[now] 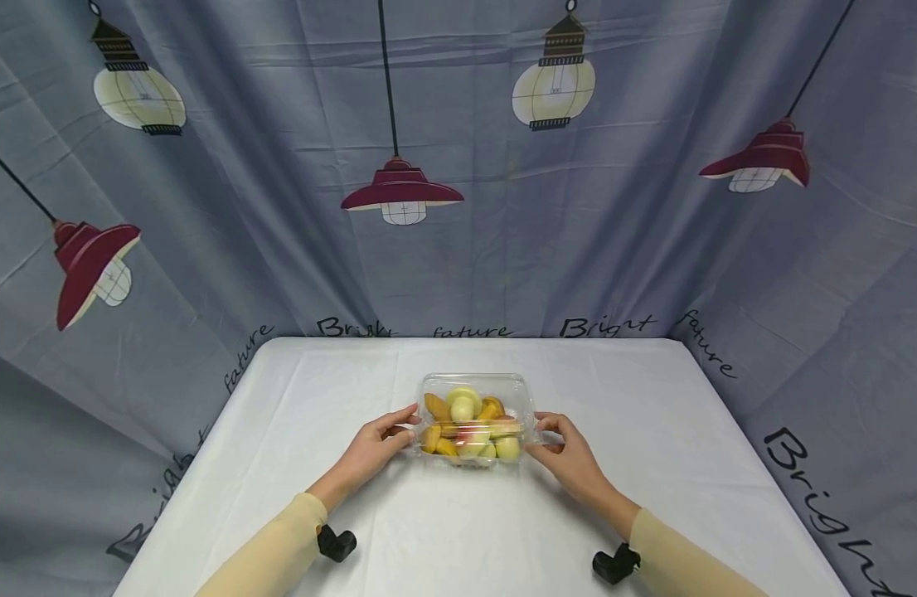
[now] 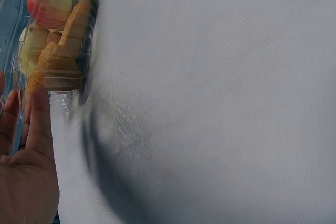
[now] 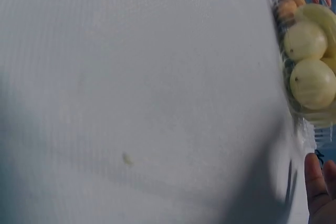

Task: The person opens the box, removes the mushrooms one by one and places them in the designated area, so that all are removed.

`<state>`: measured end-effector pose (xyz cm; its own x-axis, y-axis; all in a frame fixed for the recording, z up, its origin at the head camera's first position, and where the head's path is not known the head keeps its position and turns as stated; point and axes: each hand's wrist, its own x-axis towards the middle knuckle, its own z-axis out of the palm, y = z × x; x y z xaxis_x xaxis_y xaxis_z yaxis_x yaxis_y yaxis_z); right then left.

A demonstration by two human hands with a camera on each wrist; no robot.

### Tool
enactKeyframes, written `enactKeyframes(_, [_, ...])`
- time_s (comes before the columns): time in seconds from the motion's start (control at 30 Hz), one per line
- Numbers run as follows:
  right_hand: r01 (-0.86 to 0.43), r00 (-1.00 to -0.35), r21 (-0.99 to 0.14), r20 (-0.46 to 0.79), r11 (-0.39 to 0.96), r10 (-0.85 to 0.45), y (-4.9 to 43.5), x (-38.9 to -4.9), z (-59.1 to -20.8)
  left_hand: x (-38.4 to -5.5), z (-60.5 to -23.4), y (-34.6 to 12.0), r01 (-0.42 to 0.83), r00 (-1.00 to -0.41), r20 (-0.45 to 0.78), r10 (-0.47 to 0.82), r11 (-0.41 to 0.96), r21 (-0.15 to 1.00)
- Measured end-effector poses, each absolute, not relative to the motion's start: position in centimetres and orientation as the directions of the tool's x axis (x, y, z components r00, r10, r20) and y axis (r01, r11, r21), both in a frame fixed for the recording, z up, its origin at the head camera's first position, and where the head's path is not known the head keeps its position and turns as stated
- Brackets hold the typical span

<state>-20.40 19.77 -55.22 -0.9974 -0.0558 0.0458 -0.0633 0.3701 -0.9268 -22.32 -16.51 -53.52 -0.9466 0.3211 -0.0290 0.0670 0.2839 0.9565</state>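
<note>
The left hand [image 1: 376,441] and right hand [image 1: 566,454] pinch the ends of a clear plastic box [image 1: 517,395] of yellow and pale green fruit [image 1: 462,409], out over the white table [image 1: 458,531]. I think they're steadying it; next calls for keeping both ends level.

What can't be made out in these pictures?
Left wrist view: part of the left hand, cut off by the left edge.
Right wrist view: most of the right hand, cut off by the right edge.
Head view: what lies beneath the upper fruit in the clear container, which hides it.
Right wrist view: what the speck on the white cloth is; too small and blurred.
</note>
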Motion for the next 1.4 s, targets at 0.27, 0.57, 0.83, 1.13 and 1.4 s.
enactKeyframes(0.27, [-0.259,-0.964,-0.895,0.218,0.364,-0.150,21.2,-21.8,-55.2,-22.3,-53.7,-16.5,0.047,-0.941,-0.035,0.337,0.231,0.972])
enactKeyframes(0.57, [-0.343,-0.929,-0.872,0.261,0.348,-0.261,21.7,-23.1,-54.5,-22.0,-53.6,-16.5,0.029,-0.939,-0.045,0.342,0.209,0.977])
enactKeyframes(0.83, [-0.338,-0.925,-0.876,0.240,0.345,-0.295,21.6,-23.5,-54.0,-21.9,-53.5,-16.4,0.008,-0.943,-0.055,0.328,0.187,0.982])
enactKeyframes(1.13, [-0.317,-0.928,-0.881,0.212,0.351,-0.305,21.3,-23.8,-53.4,-22.2,-53.7,-16.5,-0.007,-0.948,-0.042,0.315,0.110,0.994])
enactKeyframes(1.4, [-0.298,-0.933,-0.880,0.186,0.371,-0.308,21.1,-24.0,-53.1,-22.6,-53.6,-16.4,-0.103,-0.950,-0.122,0.287,0.081,0.991])
